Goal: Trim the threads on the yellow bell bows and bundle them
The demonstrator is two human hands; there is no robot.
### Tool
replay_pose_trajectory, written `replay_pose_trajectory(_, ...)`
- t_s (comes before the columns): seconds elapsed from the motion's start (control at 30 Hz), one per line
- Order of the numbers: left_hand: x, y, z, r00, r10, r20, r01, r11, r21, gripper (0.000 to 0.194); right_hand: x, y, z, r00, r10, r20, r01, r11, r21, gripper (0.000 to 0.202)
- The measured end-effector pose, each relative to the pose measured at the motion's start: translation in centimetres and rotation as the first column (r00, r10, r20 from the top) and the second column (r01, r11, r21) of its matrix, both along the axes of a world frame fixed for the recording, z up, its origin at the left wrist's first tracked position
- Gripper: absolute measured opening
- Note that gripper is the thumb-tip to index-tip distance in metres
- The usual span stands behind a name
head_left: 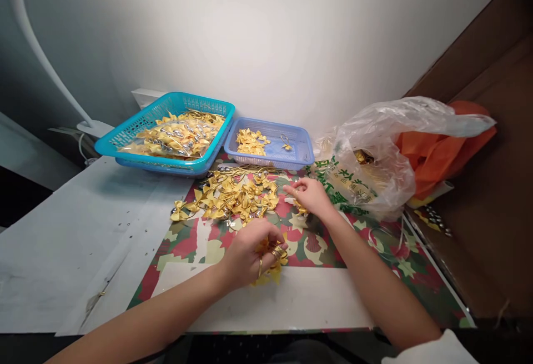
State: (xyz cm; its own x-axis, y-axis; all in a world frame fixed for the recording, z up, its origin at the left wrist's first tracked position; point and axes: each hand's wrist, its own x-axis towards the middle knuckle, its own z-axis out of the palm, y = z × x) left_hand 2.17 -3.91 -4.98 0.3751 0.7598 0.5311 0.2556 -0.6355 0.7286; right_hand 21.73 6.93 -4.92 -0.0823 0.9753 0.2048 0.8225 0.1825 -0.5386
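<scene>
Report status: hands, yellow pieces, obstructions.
Left hand closed on yellow pieces. Right hand beside the pile, grip unclear. Plastic bag to the right, not blocking.

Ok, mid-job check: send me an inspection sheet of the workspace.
Surface: patterned mat over a white tabletop; white sheet along the mat's near side.
Job's things: gold bow-shaped pieces piled on the mat; more in the teal basket and purple basket.
Clutter: small dark bits at left; plastic bag and orange material at right.
Hands: left hand clasps several pieces; right hand is at the pile's right, its grip unclear.
Cables: white cable by the lamp.
Surroundings: pale wall behind, brown panel at right.
</scene>
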Motion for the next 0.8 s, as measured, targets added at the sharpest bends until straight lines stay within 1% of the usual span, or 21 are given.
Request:
replay_pose_trajectory(0.07, 0.0, 0.0, -0.1, 1.000, -0.001, -0.001, 0.001, 1.000, -0.007, 0.008, -0.5, 0.3, -0.1, 0.996, 0.053, 0.068, -0.051, 0.998, -0.024, 0.026)
replay_pose_trajectory(0.1, 0.0, 0.1, -0.1, 1.000, -0.001, 0.000, 0.001, 1.000, -0.008, 0.008, -0.7, 0.5, 0.0, 0.992, 0.074, 0.102, -0.073, 0.997, -0.015, 0.021)
replay_pose_trajectory(0.17, 0.0, 0.1, -0.1, 1.000, 0.002, 0.002, -0.002, 1.000, -0.007, 0.008, -1.0, 1.1, 0.4, 0.978, 0.110, 0.174, -0.119, 0.992, 0.041, 0.007)
replay_pose_trajectory(0.2, 0.1, 0.1, -0.1, 1.000, 0.004, 0.003, -0.004, 1.000, -0.006, 0.008, -1.1, 1.5, 0.7, 0.967, 0.138, 0.213, -0.157, 0.985, 0.078, 0.006)
replay_pose_trajectory(0.23, 0.1, 0.2, -0.1, 1.000, 0.004, 0.003, -0.004, 1.000, -0.005, 0.008, -1.2, 1.9, 1.0, 0.951, 0.177, 0.253, -0.210, 0.971, 0.111, 0.009)
replay_pose_trajectory(0.3, 0.1, 0.1, -0.1, 1.000, 0.004, 0.005, -0.004, 1.000, -0.006, 0.008, -1.4, 2.8, 1.4, 0.898, 0.286, 0.334, -0.351, 0.924, 0.154, 0.011)
replay_pose_trajectory(0.37, 0.0, 0.1, 0.0, 1.000, -0.001, 0.012, 0.002, 1.000, -0.006, 0.008, -1.7, 3.7, 1.7, 0.824, 0.397, 0.404, -0.494, 0.853, 0.169, 0.013)
replay_pose_trajectory(0.43, 0.0, 0.1, 0.1, 1.000, -0.010, 0.021, 0.010, 1.000, -0.007, 0.008, -2.0, 4.5, 1.8, 0.751, 0.478, 0.456, -0.602, 0.780, 0.173, 0.015)
replay_pose_trajectory(0.53, 0.0, 0.0, 0.2, 0.999, -0.023, 0.035, 0.023, 1.000, -0.011, 0.009, -2.7, 5.6, 1.8, 0.654, 0.558, 0.510, -0.709, 0.688, 0.157, 0.016)
replay_pose_trajectory(0.6, 0.0, 0.0, 0.2, 0.999, -0.020, 0.038, 0.020, 1.000, -0.017, 0.009, -3.3, 6.2, 1.8, 0.609, 0.591, 0.529, -0.748, 0.651, 0.133, 0.016)
replay_pose_trajectory(0.67, 0.0, 0.1, 0.2, 0.999, -0.008, 0.037, 0.009, 1.000, -0.024, 0.009, -3.9, 6.5, 2.0, 0.587, 0.608, 0.534, -0.760, 0.641, 0.106, 0.016)
replay_pose_trajectory(0.7, 0.0, 0.1, 0.2, 0.999, -0.002, 0.035, 0.003, 1.000, -0.027, 0.008, -4.1, 6.6, 2.1, 0.589, 0.609, 0.531, -0.756, 0.647, 0.096, 0.015)
replay_pose_trajectory(0.73, 0.1, 0.1, 0.2, 0.999, 0.003, 0.034, -0.002, 1.000, -0.031, 0.008, -4.3, 6.6, 2.2, 0.600, 0.604, 0.525, -0.745, 0.661, 0.090, 0.014)
replay_pose_trajectory(0.8, 0.1, 0.1, 0.2, 0.999, 0.016, 0.033, -0.014, 0.999, -0.040, 0.006, -4.1, 6.3, 2.7, 0.649, 0.574, 0.499, -0.698, 0.710, 0.092, 0.013)
